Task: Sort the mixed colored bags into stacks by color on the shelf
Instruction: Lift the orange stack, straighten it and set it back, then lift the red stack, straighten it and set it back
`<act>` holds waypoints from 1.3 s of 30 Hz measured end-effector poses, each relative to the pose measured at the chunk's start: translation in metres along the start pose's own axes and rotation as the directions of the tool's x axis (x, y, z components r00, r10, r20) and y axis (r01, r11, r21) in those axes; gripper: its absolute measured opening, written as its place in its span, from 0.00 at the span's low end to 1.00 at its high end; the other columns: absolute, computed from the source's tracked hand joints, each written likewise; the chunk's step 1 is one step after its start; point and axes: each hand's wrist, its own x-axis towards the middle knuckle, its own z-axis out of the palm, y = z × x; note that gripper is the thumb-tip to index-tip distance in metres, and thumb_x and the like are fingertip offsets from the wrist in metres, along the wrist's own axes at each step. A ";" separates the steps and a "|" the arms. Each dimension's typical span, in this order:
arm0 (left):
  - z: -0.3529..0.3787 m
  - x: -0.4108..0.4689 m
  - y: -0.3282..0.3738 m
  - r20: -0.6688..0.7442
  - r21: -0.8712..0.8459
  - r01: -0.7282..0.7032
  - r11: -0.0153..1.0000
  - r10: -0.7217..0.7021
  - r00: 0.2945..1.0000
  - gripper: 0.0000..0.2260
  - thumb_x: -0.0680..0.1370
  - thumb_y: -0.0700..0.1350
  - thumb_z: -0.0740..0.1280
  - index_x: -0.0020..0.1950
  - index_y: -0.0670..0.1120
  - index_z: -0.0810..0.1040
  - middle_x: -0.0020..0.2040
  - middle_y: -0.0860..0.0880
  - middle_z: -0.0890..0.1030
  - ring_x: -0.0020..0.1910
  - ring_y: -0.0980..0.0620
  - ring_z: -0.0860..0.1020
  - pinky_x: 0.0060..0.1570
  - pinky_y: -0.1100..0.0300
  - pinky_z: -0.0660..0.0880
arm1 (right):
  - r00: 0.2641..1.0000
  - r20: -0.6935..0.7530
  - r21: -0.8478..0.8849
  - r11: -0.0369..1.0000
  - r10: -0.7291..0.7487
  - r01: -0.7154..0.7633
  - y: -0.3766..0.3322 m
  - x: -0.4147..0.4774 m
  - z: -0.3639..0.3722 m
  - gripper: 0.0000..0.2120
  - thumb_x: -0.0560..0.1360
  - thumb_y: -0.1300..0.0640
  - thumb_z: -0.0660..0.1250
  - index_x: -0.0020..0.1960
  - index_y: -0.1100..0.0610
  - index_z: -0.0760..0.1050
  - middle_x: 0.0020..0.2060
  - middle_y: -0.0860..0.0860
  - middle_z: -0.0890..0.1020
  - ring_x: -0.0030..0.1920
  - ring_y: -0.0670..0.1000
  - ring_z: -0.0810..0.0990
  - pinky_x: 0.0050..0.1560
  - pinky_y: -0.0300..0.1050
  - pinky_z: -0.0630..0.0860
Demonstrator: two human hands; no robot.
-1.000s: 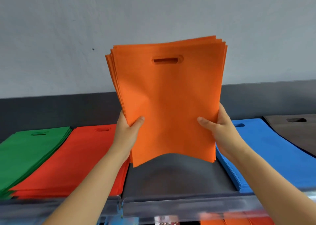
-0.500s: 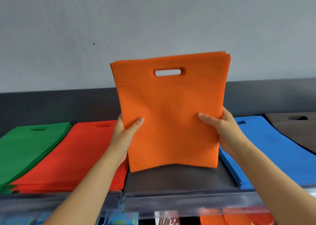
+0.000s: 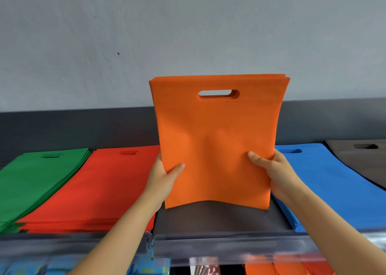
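- The orange bags [image 3: 217,141] have been brought lower than a second ago; the bundle is held upright over the bare grey part of the shelf [image 3: 219,220].
- The top edges, fanned out a second ago, are now nearly flush, so the bundle appears to have been squared up.
- The bundle is gripped at its lower sides by the left hand [image 3: 165,176] and the right hand [image 3: 273,172]. Each thumb is pressed on the front face, and the fingers are hidden behind.
- The bottom corners are seen close to the shelf and the middle is arched upward; contact cannot be confirmed.
- The gap below is flanked by the red stack [image 3: 100,187] and the blue stack [image 3: 325,187], with the green stack [image 3: 33,180] further left and a grey stack [image 3: 363,160] further right.
- The orange bags are judged ready to be laid flat in that gap, which would add an orange stack to the row.
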 end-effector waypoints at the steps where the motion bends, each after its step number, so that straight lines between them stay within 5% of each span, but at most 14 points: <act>1: 0.000 0.002 0.004 -0.020 0.005 -0.007 1.000 0.007 1.000 0.15 0.75 0.40 0.69 0.58 0.55 0.71 0.54 0.53 0.79 0.53 0.54 0.79 0.51 0.56 0.75 | 1.000 0.001 -0.006 1.000 -0.005 0.005 -0.003 0.001 0.001 0.13 0.72 0.61 0.68 0.56 0.56 0.76 0.47 0.52 0.85 0.44 0.50 0.85 0.36 0.40 0.80; 9: -0.019 0.016 0.036 0.106 0.041 0.252 0.967 -0.255 0.961 0.15 0.73 0.43 0.71 0.58 0.44 0.76 0.51 0.45 0.83 0.48 0.46 0.82 0.51 0.48 0.78 | 0.989 -0.082 -0.283 0.948 0.126 -0.144 -0.030 0.032 0.005 0.15 0.70 0.59 0.73 0.55 0.61 0.77 0.46 0.56 0.84 0.44 0.55 0.83 0.42 0.47 0.78; 13: -0.014 0.004 0.014 0.081 0.341 0.383 0.858 -0.433 0.898 0.15 0.73 0.42 0.72 0.56 0.41 0.73 0.53 0.42 0.80 0.47 0.46 0.79 0.44 0.55 0.76 | 0.949 -0.210 -0.592 0.742 0.235 -0.314 0.014 0.035 0.006 0.20 0.68 0.57 0.75 0.54 0.64 0.72 0.47 0.57 0.79 0.43 0.55 0.78 0.42 0.45 0.73; 16: -0.007 -0.006 -0.001 0.082 0.785 0.210 0.583 -0.434 0.897 0.24 0.75 0.50 0.69 0.65 0.41 0.67 0.64 0.44 0.72 0.60 0.46 0.72 0.57 0.55 0.71 | 0.939 -0.235 -0.777 0.532 0.250 -0.336 0.041 0.031 0.004 0.15 0.70 0.55 0.73 0.44 0.59 0.67 0.44 0.55 0.74 0.45 0.55 0.74 0.44 0.45 0.70; 19: 0.002 -0.014 0.001 0.119 0.902 0.008 0.432 -0.264 0.957 0.27 0.78 0.51 0.64 0.73 0.41 0.61 0.74 0.44 0.59 0.72 0.45 0.60 0.70 0.53 0.60 | 0.952 -0.222 -0.838 0.458 0.208 -0.296 0.044 0.032 0.004 0.17 0.71 0.54 0.71 0.37 0.55 0.63 0.38 0.52 0.72 0.45 0.55 0.72 0.43 0.45 0.69; 23: 0.010 -0.015 0.004 0.289 0.845 -0.245 0.475 -0.021 0.957 0.20 0.80 0.50 0.60 0.71 0.49 0.67 0.74 0.50 0.62 0.72 0.52 0.60 0.70 0.59 0.55 | 0.960 -0.230 -0.880 0.388 0.162 -0.276 0.044 0.035 0.003 0.17 0.71 0.53 0.72 0.47 0.60 0.66 0.44 0.55 0.72 0.45 0.55 0.72 0.42 0.45 0.69; 28: 0.012 -0.015 -0.020 0.420 0.823 -0.295 0.486 -0.172 0.891 0.19 0.81 0.54 0.56 0.72 0.53 0.66 0.75 0.52 0.60 0.73 0.54 0.58 0.72 0.58 0.54 | 0.956 -0.258 -0.873 0.392 0.137 -0.291 0.046 0.039 0.002 0.16 0.70 0.54 0.72 0.47 0.60 0.66 0.44 0.55 0.73 0.45 0.55 0.72 0.42 0.46 0.70; 34: 0.011 -0.016 -0.031 0.420 0.813 -0.304 0.496 -0.139 0.897 0.18 0.82 0.52 0.53 0.72 0.52 0.64 0.75 0.52 0.59 0.74 0.55 0.56 0.72 0.60 0.51 | 0.957 -0.261 -0.895 0.339 0.131 -0.290 0.050 0.043 0.000 0.21 0.71 0.51 0.71 0.56 0.63 0.70 0.45 0.56 0.73 0.46 0.56 0.73 0.43 0.47 0.70; 39: 0.014 -0.019 -0.034 0.419 0.832 -0.315 0.457 -0.146 0.896 0.19 0.83 0.51 0.50 0.73 0.51 0.62 0.76 0.50 0.58 0.74 0.54 0.54 0.73 0.58 0.50 | 0.982 -0.187 -0.955 0.232 0.019 -0.186 0.049 0.042 0.009 0.21 0.74 0.58 0.66 0.62 0.65 0.65 0.61 0.60 0.72 0.60 0.61 0.72 0.56 0.51 0.72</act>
